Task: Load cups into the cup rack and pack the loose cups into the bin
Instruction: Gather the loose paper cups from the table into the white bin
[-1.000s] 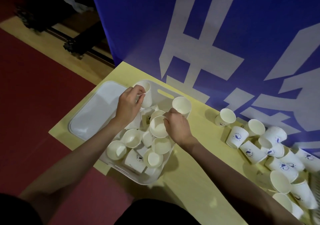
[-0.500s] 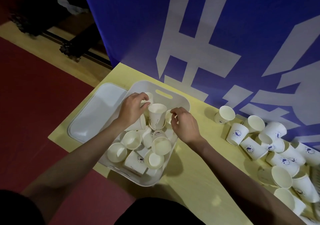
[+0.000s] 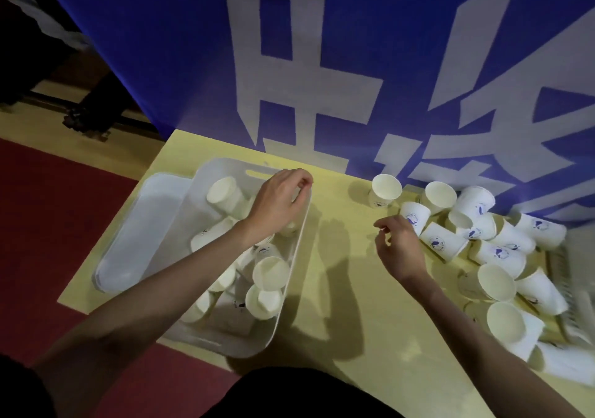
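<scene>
A white plastic bin [image 3: 291,284] stands on the left of the yellow table [image 3: 341,288] and holds several white paper cups [image 3: 270,272], some upright, some lying. My left hand [image 3: 280,198] hovers over the bin's far right corner, fingers loosely curled, with no cup seen in it. My right hand [image 3: 399,247] is over the bare table, fingers apart and holding nothing, just left of a lying cup [image 3: 415,219] at the edge of the loose pile [image 3: 497,251]. One cup [image 3: 386,189] stands upright apart from the pile. A blurred grey rack [image 3: 563,272] shows at the right edge, mostly hidden.
The bin's white lid [image 3: 148,224] lies against the bin's left side, near the table's left edge. A blue banner with large white characters [image 3: 322,63] rises right behind the table. Red floor [image 3: 48,240] lies to the left, with a dark stand [image 3: 87,118] beyond.
My right hand has left the bin and moved right to the loose cups. My left hand has let go of its cup and shifted to the bin's far right corner. The view swung right.
</scene>
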The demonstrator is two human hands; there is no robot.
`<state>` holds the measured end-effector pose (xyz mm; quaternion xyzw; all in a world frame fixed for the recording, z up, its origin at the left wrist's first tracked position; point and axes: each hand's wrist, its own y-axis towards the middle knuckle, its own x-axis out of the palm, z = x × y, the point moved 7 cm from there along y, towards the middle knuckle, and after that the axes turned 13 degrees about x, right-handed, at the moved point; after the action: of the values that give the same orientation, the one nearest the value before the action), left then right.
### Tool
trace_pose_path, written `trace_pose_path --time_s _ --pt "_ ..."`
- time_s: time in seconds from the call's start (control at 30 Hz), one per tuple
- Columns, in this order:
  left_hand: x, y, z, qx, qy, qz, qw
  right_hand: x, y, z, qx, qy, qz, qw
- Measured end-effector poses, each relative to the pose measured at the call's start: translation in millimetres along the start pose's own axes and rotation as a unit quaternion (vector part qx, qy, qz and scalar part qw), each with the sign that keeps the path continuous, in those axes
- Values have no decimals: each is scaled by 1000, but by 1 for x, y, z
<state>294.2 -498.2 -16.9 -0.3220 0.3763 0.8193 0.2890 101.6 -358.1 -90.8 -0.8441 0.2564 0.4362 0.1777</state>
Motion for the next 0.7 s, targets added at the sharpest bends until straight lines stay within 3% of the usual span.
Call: trace_pose_path --time_s 0.17,0.33,0.47,0.7 --pt "81 49 23 51 -16 -116 992 -7 10 63 73 -65 -23 995" --pt "167 83 10 -2 29 -269 963 6 41 96 56 -155 -81 983" --pt "204 97 5 -18 74 -301 950 17 69 103 29 -214 -87 973" --pt "233 85 -11 -55 131 -357 923 22 77 102 13 -221 -24 975"
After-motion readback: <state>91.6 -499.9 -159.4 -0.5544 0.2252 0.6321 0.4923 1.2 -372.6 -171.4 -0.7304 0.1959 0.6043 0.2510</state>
